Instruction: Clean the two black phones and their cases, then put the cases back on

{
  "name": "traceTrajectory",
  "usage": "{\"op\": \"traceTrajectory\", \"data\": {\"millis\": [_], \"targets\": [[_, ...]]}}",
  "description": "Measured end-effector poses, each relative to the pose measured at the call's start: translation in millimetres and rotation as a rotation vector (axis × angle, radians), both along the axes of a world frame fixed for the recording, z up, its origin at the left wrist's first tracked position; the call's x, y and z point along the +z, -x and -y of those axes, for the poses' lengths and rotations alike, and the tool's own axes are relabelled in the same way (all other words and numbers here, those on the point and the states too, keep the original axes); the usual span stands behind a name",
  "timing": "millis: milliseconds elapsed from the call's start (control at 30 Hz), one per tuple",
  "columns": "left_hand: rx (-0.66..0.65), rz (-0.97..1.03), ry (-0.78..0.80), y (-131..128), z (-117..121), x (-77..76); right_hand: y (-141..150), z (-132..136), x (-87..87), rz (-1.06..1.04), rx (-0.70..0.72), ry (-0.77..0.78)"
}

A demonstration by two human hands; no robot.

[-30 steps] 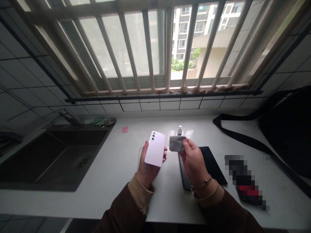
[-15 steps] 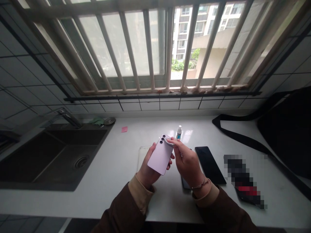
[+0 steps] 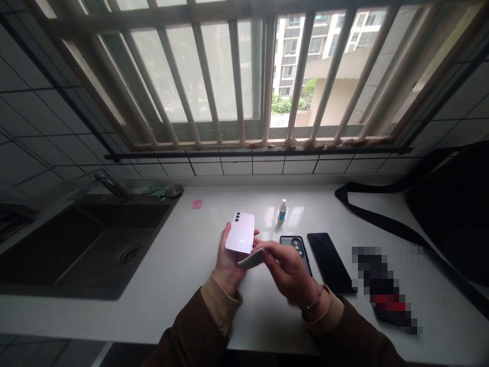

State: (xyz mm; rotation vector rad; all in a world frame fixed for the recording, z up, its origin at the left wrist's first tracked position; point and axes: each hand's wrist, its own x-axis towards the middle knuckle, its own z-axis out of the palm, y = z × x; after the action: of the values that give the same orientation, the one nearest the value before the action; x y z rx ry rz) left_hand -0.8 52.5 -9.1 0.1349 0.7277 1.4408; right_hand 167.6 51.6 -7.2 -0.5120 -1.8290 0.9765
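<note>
A pale lilac smartphone [image 3: 241,232] lies back side up in my left hand [image 3: 228,267], its camera lenses at the upper left. My left fingers wrap round it from beneath, with the thumb along its left edge. Between the thumb and fingers of my right hand [image 3: 286,267] is a small grey cloth [image 3: 252,259], folded and bent, at the phone's lower edge. Whether the cloth touches the phone I cannot tell. Beyond my right hand, a dark phone case [image 3: 303,248] with camera openings is partly covered by the hand.
A small white dropper bottle [image 3: 282,211] stands behind the hands. To the right lie a black phone [image 3: 331,262], a pixelated dark item [image 3: 385,290] and a black bag strap [image 3: 376,216]. A pink note [image 3: 197,204] and a sink [image 3: 87,244] are on the left.
The phone has turned more upright and shifted left. My right hand has moved with the cloth from near the camera lenses down to the lower edge, uncovering the bottle and the phone case.
</note>
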Motion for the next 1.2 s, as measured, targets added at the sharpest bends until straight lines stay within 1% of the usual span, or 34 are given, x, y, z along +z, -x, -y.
{"op": "traceTrajectory", "data": {"millis": [67,133,200,267,300,367,467,533,600,633,700,767,800,833,867,967,1033,1100,1133,1200], "targets": [[0.008,0.024,-0.012,0.6,0.5,2.3,0.2,-2.9,-4.1,-0.076,-0.12,0.141],[-0.006,0.024,-0.029,0.2,1.8,4.7,-1.0,-8.4,-6.4,-0.146,-0.315,0.237],[-0.08,0.004,-0.043,-1.0,3.9,6.8,-3.6,-14.4,-5.9,-0.187,-0.503,0.282],[-0.168,-0.025,-0.062,-2.7,6.2,8.2,-6.4,-18.5,-3.6,-0.174,-0.609,0.249],[-0.191,-0.041,-0.079,-3.7,7.2,8.4,-7.3,-19.3,-2.4,-0.146,-0.618,0.203],[-0.215,-0.064,-0.108,-5.7,8.2,7.5,-7.2,-18.4,-1.1,-0.066,-0.558,0.07],[-0.162,-0.049,-0.11,-7.4,6.6,3.4,-3.9,-13.7,-2.1,0.06,-0.348,-0.122],[-0.081,-0.024,-0.107,-6.8,4.2,-0.1,-2.6,-10.8,-2.8,0.112,-0.194,-0.182],[-0.006,-0.023,-0.106,-4.4,2.2,-2.6,-3.3,-8.7,-1.5,0.127,-0.075,-0.177],[0.015,-0.031,-0.096,-2.8,1.7,-3.1,-4.2,-7.8,-0.2,0.126,-0.039,-0.159],[0.042,-0.049,-0.055,0.2,1.4,-2.6,-6.1,-6.2,2.7,0.121,0.015,-0.111],[0.059,-0.053,-0.021,1.9,1.6,-0.6,-6.7,-5.2,4.0,0.091,0.045,-0.029],[0.064,-0.048,-0.022,2.0,1.7,0.4,-6.4,-5.4,3.5,0.059,0.032,0.027],[0.071,-0.045,-0.034,1.7,1.8,1.2,-5.8,-6.3,2.2,0.016,-0.01,0.091],[0.074,-0.048,-0.051,1.0,1.9,1.8,-5.0,-8.1,0.3,-0.034,-0.08,0.16],[0.051,-0.098,-0.097,-2.0,3.7,2.0,-3.2,-18.9,-7.3,-0.22,-0.354,0.376],[-0.016,-0.134,-0.143,-3.7,6.8,1.9,-3.3,-28.2,-12.5,-0.362,-0.485,0.505],[-0.109,-0.174,-0.21,-5.1,10.8,2.4,-4.5,-35.9,-17.0,-0.436,-0.557,0.546],[-0.157,-0.204,-0.235,-5.8,12.8,3.0,-5.3,-38.3,-18.7,-0.429,-0.575,0.527],[-0.248,-0.279,-0.253,-7.5,16.0,4.3,-6.7,-39.8,-20.4,-0.35,-0.578,0.453]]}}
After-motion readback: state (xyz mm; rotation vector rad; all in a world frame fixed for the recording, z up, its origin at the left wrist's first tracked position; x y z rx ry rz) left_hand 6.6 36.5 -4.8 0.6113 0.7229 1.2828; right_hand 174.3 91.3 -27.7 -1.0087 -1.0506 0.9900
